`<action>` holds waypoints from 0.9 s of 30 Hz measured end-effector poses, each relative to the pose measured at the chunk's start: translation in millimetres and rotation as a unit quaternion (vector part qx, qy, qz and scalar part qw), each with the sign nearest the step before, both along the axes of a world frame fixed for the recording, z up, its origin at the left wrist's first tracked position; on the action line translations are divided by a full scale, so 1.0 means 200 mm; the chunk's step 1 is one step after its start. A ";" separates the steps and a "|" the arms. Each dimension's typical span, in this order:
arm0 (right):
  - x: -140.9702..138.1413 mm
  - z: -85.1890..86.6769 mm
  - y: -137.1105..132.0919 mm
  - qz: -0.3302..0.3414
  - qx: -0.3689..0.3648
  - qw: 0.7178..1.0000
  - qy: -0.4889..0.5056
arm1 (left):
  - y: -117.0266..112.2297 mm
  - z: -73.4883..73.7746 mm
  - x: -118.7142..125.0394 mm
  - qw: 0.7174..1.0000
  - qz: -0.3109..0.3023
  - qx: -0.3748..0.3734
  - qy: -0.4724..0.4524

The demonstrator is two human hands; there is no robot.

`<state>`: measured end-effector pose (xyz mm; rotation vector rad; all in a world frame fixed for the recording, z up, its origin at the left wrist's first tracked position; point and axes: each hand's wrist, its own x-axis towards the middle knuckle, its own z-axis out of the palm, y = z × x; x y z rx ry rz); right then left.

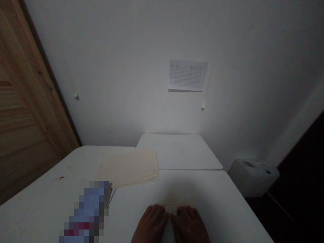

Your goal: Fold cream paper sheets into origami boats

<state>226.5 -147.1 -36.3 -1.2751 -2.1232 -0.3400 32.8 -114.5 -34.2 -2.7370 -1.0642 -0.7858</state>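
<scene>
1. From the head view, the left hand (152, 224) and the right hand (189, 224) lie palm down at the near edge of the picture, on a white surface (215, 199). Both are flat and open, their fingertips almost meeting, and neither has hold of anything.
2. A stack of cream paper (129, 168) lies on the surface, ahead of the hands and to their left, well clear of the fingers.
3. To the left of the hands, a pixelated object (87, 211) lies on the surface, too blurred to identify. Its upper end is just beside the corner of the stack.
4. A small red mark (60, 178) sits on the surface further left.
5. A second white surface (179, 152) butts against the far edge of the first, below a printed sheet (188, 75) taped to the wall.
6. A wooden door (27, 101) stands at the left, and a white box (253, 177) sits low at the right.
</scene>
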 end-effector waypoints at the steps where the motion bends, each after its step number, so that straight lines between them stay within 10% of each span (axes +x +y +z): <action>1: 0.00 0.00 0.00 0.001 0.001 1.000 0.001 | 0.00 0.00 0.00 1.000 0.003 0.000 0.005; 18: 0.13 0.18 0.05 -0.021 -0.161 0.986 0.036 | 0.08 0.13 0.01 0.998 -0.029 -0.056 0.011; 27: 0.16 0.28 0.15 0.002 -0.286 0.955 0.080 | 0.11 0.31 0.03 0.972 -0.003 -0.234 0.025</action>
